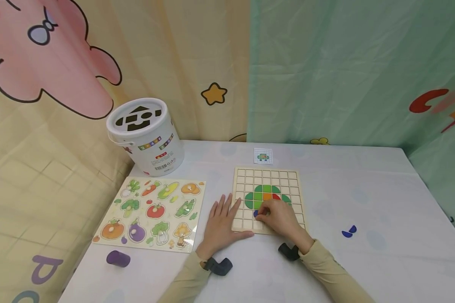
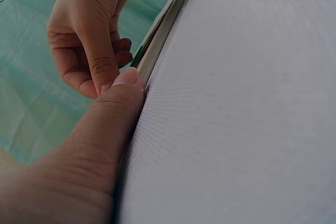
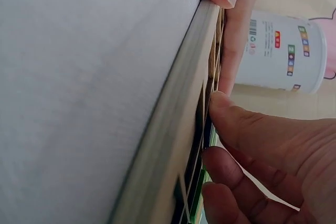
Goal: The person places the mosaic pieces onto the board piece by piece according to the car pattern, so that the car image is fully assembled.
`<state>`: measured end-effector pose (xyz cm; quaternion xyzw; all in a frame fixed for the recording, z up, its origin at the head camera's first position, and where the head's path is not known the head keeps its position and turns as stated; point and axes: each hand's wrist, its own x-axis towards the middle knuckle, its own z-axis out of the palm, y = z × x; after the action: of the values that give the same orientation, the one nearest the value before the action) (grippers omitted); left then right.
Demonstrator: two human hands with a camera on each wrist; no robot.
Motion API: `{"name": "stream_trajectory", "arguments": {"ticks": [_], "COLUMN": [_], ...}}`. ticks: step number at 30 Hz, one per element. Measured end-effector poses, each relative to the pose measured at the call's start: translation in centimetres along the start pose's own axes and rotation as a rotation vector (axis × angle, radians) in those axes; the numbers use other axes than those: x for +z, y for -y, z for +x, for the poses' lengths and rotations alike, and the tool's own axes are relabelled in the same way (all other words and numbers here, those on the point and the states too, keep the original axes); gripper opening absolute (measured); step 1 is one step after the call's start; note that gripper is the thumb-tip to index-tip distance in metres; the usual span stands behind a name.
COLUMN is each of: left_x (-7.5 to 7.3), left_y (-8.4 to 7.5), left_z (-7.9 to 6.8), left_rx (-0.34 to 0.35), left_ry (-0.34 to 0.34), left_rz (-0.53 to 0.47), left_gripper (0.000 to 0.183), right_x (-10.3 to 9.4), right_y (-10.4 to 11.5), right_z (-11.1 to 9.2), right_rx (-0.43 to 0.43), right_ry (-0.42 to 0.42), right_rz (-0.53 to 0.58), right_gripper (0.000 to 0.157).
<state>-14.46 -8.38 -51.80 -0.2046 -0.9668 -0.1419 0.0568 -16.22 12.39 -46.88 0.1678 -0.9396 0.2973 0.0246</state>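
A wooden grid board (image 1: 244,225) lies on the table. On it are green pieces (image 1: 257,196), an orange piece (image 1: 267,196) and a red piece (image 1: 276,196). My left hand (image 1: 220,227) rests along the board's left edge, fingers spread and straight, thumb at the front edge. Over the board's lower middle, my right hand (image 1: 280,216) has thumb and index fingertips pinched at a small blue piece (image 1: 255,213), which they partly cover. In the right wrist view the thumb (image 3: 247,124) meets the board's surface. Two more blue pieces (image 1: 347,234) lie on the table to the right.
Behind the board lies a small pattern card (image 1: 263,156). A vegetable puzzle board (image 1: 144,247) is on the left, with a white bucket (image 1: 157,155) with a shape-hole lid behind it. A purple cylinder (image 1: 118,259) lies near the front left. Printed curtains (image 1: 307,63) hang around the table.
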Motion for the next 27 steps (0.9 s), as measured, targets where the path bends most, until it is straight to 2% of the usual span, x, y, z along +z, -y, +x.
{"name": "stream_trajectory", "arguments": {"ticks": [8,15,20,27], "left_x": [0.1,-0.1,-0.1,0.1], "left_y": [0.0,-0.1,-0.1,0.0], "left_z": [0.1,0.2,0.2,0.0], "left_rx": [0.004,-0.003,-0.006,0.004], "left_ry": [-0.004,0.02,0.029,0.002], "left_rz": [-0.001,0.005,0.008,-0.006], "left_gripper": [0.105,0.105,0.105,0.104], "right_x": [-0.1,-1.1,-2.8,-6.4], "right_y": [-0.1,-1.1,-2.4,-5.4], "right_z": [-0.1,-0.9,-2.3,-4.8], "right_rx": [-0.014,-0.046,-0.038,0.076], "right_ry": [-0.004,0.061,0.04,-0.054], "right_rz": [-0.001,0.045,0.093,0.034], "right_gripper": [0.019,0.012,0.009,0.005]}}
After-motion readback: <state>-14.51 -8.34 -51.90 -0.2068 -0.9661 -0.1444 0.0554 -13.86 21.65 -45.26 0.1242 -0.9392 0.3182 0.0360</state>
